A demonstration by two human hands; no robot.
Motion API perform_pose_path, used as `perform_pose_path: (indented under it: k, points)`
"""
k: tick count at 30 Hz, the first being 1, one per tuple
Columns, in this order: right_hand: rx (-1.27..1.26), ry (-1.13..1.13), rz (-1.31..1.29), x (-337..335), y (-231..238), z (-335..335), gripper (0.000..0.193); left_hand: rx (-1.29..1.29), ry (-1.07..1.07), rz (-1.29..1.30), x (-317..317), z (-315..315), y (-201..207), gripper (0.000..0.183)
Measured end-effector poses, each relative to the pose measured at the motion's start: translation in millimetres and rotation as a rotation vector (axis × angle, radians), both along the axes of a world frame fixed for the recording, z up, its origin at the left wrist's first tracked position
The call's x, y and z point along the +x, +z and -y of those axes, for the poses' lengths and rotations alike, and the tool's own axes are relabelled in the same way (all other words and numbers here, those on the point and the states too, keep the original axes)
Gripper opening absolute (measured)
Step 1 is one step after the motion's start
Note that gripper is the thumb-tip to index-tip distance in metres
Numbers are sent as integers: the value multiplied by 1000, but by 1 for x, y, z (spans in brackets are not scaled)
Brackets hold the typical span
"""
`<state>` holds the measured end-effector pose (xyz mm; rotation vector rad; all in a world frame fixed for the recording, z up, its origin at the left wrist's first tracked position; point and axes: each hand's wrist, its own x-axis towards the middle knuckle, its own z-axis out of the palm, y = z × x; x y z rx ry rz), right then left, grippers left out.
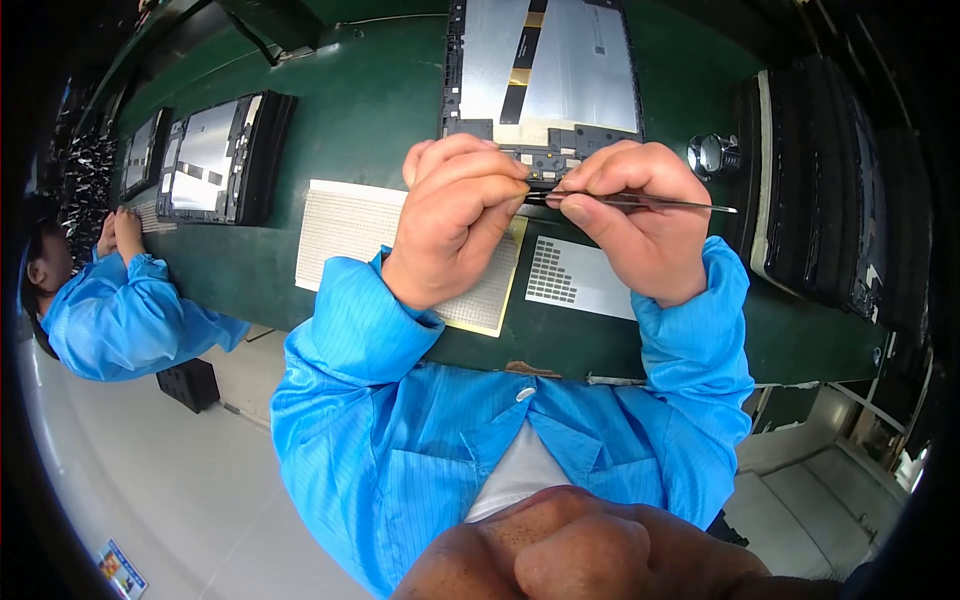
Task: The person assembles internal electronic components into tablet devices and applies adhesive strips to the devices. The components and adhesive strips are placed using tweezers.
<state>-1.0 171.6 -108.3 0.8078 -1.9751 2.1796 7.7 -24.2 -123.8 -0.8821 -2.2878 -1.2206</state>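
Observation:
A pair of thin dark tweezers is gripped in my right hand, their points reaching left toward my other fingertips. My left hand is closed in a pinch at the tweezer tips; whatever lies between its fingers is too small to make out. Both hands meet over the near edge of a flat device frame with a silver metal sheet, a black-and-gold strip and a black plastic border. Beneath my left hand lies a pale sheet with a fine grid. A white sheet of small dark rectangular stickers sits below my right hand.
Stacked black trays or frames stand at the right, with a small round metal-and-glass object beside them. More device frames are piled at the left of the green table. A co-worker in blue sits far left.

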Motion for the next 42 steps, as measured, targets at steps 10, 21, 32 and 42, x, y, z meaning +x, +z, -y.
perform_pose_path:
  k: [10,21,32,42]
  points:
    - [18,6,45,1,2,0,15,36,30,-26,-2,-2,-3,20]
    - [52,6,10,-1,2,-1,13,30,16,-51,-3,-3,-4,19]
    - [69,79,36,-1,5,-5,12,-42,24,-46,1,-3,-3,21]
    - [71,150,77,-3,8,-13,13,-55,12,-26,0,-1,2,22]
